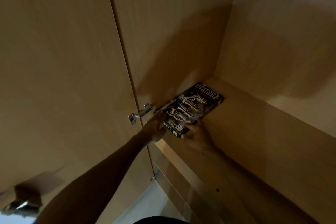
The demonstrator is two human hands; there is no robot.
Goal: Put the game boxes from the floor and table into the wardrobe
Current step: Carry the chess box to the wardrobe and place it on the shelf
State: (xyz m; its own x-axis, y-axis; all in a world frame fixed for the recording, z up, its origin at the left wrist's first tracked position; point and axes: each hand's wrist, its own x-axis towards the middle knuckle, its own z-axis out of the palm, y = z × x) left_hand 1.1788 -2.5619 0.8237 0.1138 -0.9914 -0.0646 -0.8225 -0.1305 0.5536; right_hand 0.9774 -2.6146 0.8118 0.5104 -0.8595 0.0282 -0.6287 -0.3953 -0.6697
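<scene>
Here the chess box [192, 109] lies flat at the wardrobe shelf [254, 125], with its far end near the back corner. The left hand [156, 128] and right hand [198, 136] clasp its near end from either side. Dimness and blur hide the individual fingers.
</scene>
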